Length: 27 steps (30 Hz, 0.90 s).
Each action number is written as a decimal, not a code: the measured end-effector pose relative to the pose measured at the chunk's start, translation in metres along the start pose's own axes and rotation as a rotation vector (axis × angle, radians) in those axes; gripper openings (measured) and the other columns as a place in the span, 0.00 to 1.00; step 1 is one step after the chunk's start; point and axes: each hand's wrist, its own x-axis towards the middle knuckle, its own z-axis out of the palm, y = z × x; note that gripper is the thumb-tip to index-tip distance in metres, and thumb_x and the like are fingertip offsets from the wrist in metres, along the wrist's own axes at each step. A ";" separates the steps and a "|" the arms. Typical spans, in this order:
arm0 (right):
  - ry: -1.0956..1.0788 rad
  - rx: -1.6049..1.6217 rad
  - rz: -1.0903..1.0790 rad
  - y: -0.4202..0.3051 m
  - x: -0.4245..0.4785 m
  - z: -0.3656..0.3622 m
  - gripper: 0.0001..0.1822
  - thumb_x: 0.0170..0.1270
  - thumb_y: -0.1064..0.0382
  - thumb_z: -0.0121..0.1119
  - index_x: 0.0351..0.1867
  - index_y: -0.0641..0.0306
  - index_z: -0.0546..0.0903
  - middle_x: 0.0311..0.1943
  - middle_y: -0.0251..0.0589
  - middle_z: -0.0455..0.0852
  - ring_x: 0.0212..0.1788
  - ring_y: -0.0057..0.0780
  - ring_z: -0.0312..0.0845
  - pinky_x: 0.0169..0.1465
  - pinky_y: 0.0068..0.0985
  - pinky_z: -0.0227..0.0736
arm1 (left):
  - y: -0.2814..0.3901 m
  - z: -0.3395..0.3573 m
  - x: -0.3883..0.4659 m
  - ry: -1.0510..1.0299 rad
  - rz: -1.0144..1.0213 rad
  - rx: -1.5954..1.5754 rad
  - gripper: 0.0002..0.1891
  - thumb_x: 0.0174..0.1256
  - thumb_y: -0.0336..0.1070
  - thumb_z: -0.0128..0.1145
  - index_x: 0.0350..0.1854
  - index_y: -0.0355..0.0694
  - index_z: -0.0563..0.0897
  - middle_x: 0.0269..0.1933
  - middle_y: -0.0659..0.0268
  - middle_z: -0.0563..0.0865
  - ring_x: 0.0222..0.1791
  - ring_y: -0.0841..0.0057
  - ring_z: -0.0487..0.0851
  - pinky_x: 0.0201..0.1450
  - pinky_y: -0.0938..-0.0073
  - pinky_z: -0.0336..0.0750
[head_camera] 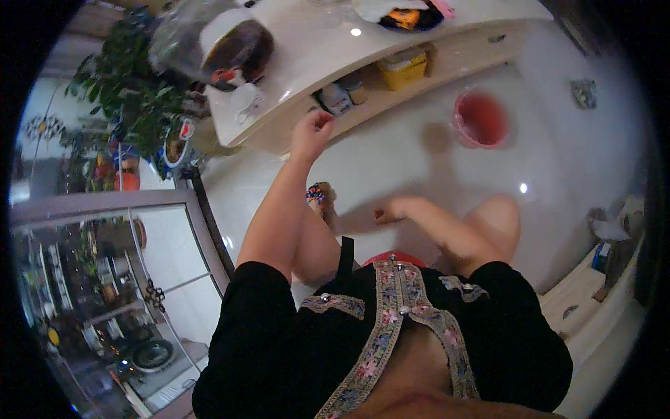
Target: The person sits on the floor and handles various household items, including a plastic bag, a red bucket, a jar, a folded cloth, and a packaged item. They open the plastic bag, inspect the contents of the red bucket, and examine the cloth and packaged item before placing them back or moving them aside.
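My left hand (313,133) is raised at the front edge of the long white cabinet (314,47), its fingers curled in a loose fist, and no object shows in it. Beyond it, on the open shelf, are a white pack (335,98) and a yellow box (403,68). My right hand (391,210) hangs low over the pale tiled floor, between my knees. Its fingers are bent; a small dark red patch shows at the fingertips, too blurred to name. Close by is my foot in a patterned shoe (315,194).
A red bucket (480,119) stands on the floor ahead. On the cabinet top lie a dark brown container (243,50) and a crumpled white item (246,102). A leafy plant (125,68) and a glazed door frame (104,204) are at left; a low pale cabinet (591,298) is at right.
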 end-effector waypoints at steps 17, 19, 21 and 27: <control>0.428 -0.214 -0.145 -0.126 -0.126 -0.093 0.17 0.63 0.53 0.61 0.46 0.61 0.83 0.47 0.47 0.85 0.53 0.44 0.80 0.54 0.39 0.75 | -0.098 -0.051 -0.003 0.232 -0.567 -0.844 0.11 0.68 0.34 0.56 0.51 0.40 0.78 0.38 0.64 0.84 0.37 0.73 0.83 0.38 0.71 0.78; 0.397 -0.417 -0.005 -0.124 -0.122 -0.091 0.17 0.63 0.54 0.61 0.48 0.60 0.83 0.48 0.47 0.85 0.54 0.44 0.80 0.55 0.39 0.75 | -0.082 -0.029 0.003 0.156 -0.514 -0.546 0.14 0.66 0.29 0.55 0.53 0.37 0.77 0.41 0.63 0.84 0.37 0.73 0.84 0.35 0.72 0.78; 0.352 -0.376 -0.114 -0.128 -0.116 -0.099 0.18 0.62 0.55 0.62 0.51 0.60 0.82 0.49 0.46 0.85 0.55 0.44 0.79 0.56 0.40 0.74 | -0.093 -0.014 0.013 0.044 -0.318 0.100 0.18 0.65 0.32 0.56 0.58 0.43 0.78 0.45 0.60 0.87 0.42 0.68 0.87 0.41 0.66 0.81; 0.386 -0.335 -0.092 -0.111 -0.104 -0.107 0.18 0.61 0.55 0.63 0.49 0.61 0.81 0.49 0.47 0.84 0.54 0.45 0.79 0.57 0.40 0.73 | -0.078 0.003 0.058 -0.279 -0.077 1.093 0.21 0.68 0.37 0.50 0.64 0.51 0.75 0.55 0.57 0.86 0.53 0.59 0.85 0.50 0.57 0.80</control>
